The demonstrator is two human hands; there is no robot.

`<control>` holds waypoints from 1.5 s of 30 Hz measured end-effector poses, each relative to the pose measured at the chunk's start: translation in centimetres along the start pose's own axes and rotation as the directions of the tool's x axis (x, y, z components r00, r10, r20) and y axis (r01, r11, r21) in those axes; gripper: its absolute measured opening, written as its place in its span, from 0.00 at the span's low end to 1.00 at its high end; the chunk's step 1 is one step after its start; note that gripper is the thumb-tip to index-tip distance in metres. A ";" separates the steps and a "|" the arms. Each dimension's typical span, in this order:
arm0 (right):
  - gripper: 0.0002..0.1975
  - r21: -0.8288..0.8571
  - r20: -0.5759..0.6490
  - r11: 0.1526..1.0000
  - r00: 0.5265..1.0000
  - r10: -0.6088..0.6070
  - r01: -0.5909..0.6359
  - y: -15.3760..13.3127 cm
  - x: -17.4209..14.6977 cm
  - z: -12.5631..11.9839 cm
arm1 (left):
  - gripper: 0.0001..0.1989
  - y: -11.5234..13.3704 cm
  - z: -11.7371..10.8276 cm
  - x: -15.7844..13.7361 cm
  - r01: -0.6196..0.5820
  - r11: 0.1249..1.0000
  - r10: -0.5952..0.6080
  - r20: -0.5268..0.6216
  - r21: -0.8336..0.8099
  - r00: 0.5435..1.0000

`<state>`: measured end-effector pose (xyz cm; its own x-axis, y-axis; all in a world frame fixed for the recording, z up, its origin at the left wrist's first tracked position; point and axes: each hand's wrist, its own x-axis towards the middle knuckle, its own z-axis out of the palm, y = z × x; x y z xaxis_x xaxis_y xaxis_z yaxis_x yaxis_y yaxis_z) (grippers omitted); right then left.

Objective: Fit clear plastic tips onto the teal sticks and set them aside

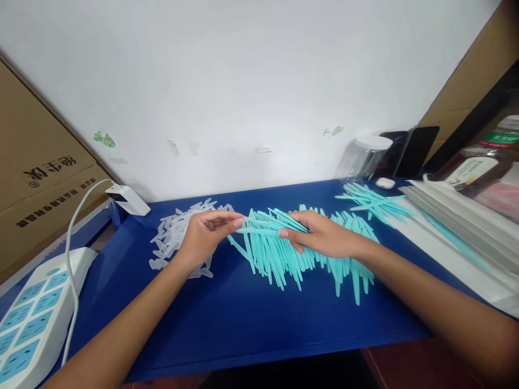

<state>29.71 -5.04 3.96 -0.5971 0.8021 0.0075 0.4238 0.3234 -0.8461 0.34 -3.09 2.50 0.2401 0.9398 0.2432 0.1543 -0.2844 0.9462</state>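
Note:
My right hand is closed around a small bunch of slim turquoise plastic sticks, shaped like eyebrow razors. The fingers of my left hand pinch together at the left end of one turquoise stick, which reaches across to my right thumb. Whether a clear piece is also in that pinch, I cannot tell. Below both hands, many more such sticks lie side by side in a pile. Small translucent plastic pieces, like caps, form a heap behind and beside my left hand, which partly hides it.
The blue table meets a white wall behind. A white power strip, a charger with a cable and a carton stand left. Rightward are loose turquoise sticks, a clear jar, phones, stacked packets and a bottle.

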 end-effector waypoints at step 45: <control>0.18 0.051 -0.118 0.998 0.993 -0.015 0.021 -0.7 -0.3 0.3 | 0.13 0.6 -7.1 1.9 -0.091 0.496 0.117 0.038 0.864 0.992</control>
<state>29.39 -5.62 4.40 -0.5187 0.8509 0.0832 0.3759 0.3145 -0.8717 -5.94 -0.16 5.04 0.2928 0.8923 0.3436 0.8822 -0.3907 0.2628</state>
